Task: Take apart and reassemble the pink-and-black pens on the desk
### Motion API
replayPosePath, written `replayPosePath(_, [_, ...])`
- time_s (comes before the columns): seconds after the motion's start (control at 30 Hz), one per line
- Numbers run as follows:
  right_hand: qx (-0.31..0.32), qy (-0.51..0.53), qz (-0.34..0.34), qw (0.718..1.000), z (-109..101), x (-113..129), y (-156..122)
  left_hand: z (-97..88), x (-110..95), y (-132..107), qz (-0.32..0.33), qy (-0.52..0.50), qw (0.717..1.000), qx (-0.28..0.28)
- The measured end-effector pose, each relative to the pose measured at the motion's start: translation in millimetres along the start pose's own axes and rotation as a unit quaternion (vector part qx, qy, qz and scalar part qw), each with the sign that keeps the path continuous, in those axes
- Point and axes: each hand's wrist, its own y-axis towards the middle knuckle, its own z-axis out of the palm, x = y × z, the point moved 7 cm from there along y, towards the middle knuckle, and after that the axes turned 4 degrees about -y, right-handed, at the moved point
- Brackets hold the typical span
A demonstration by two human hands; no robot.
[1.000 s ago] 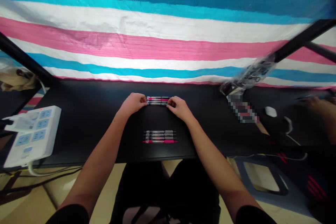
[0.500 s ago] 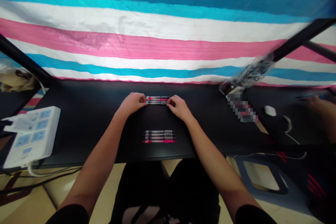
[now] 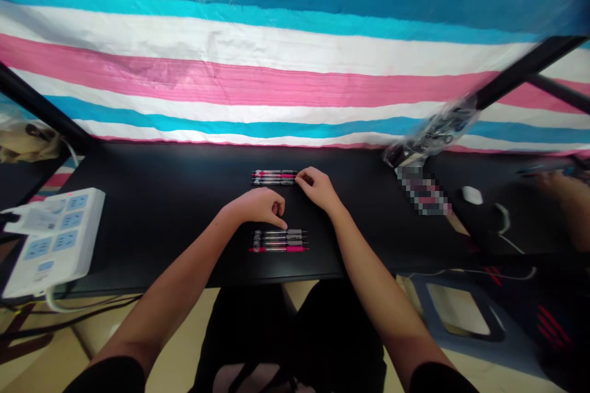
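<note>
A row of several clear-barrelled pens (image 3: pixel 273 182), one with a pink-red grip, lies side by side on the black desk (image 3: pixel 161 221). My right hand (image 3: pixel 317 186) is at the right ends of this row, its fingertips at or against them and a gap showing between thumb and forefinger. Closer to me lies a second row of pens (image 3: pixel 276 237), several with grey grips, and a red pen (image 3: pixel 279 250) nearest the edge. Over this nearer row hovers my left hand (image 3: pixel 262 206), empty, fingers bent and thumb pointing down towards the uppermost pen.
A white power strip (image 3: pixel 55 239) with a plug and cables occupies the left end. On the right are a plastic-wrapped item (image 3: pixel 433 132) by the black frame bar, a white mouse (image 3: pixel 472 195) and another person's blurred hand (image 3: pixel 553 184). A striped sheet (image 3: pixel 295 86) hangs behind.
My left hand has let go of the far row's left ends and moved towards me and right, above the nearer row. My right hand stays at the far row's right ends.
</note>
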Motion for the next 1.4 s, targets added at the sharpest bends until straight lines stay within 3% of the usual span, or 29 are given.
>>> replayPosePath(0.3, [-0.007, -0.005, -0.011, 1.000, 2.3, -2.6, 0.6, 2.6, 0.5, -3.0, -0.014, 0.008, 0.999, 0.047])
replayPosePath(0.47, [-0.004, -0.003, -0.012, 1.000, 1.7, -1.8, 0.7, 3.7, -6.0, -3.8, -0.007, 0.077, 0.996, 0.045])
replayPosePath(0.7, [-0.003, -0.003, -0.014, 1.000, 1.4, -1.3, 0.1, -4.7, 0.4, -7.4, -0.033, -0.006, 0.999, 0.039])
replayPosePath(0.97, [0.002, -0.006, -0.012, 1.000, 1.0, -1.9, 0.8, 3.2, 0.4, -5.4, -0.045, 0.070, 0.995, 0.060])
replayPosePath(1.17, [0.000, -0.011, -0.011, 1.000, 1.7, -1.7, 0.4, -12.5, 4.4, -6.7, -0.036, 0.026, 0.999, -0.011])
replayPosePath(1.4, [0.001, -0.004, -0.008, 1.000, 0.1, -0.1, 0.6, -8.8, 9.5, -0.5, -0.041, 0.098, 0.994, -0.020])
